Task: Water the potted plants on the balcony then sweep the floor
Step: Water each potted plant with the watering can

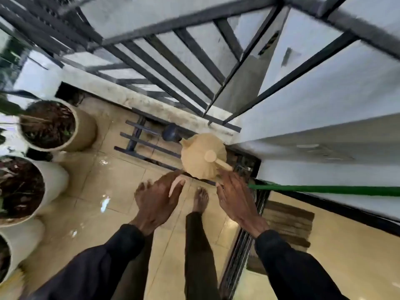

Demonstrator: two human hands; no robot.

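Left hand [159, 197] and right hand [234, 197] reach forward, fingers extended.

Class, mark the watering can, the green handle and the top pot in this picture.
watering can [199, 152], head view, on its ribbed body.
green handle [324, 189], head view, middle of the shaft.
top pot [86, 128], head view, on its outer wall.

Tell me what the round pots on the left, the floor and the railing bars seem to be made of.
The pots look like ceramic or moulded plastic: smooth cream walls, dull sheen; can't tell which. The floor is glossy beige tile, with grout lines and bright reflections. The railing looks like dark painted metal: thin straight bars joined at corners.
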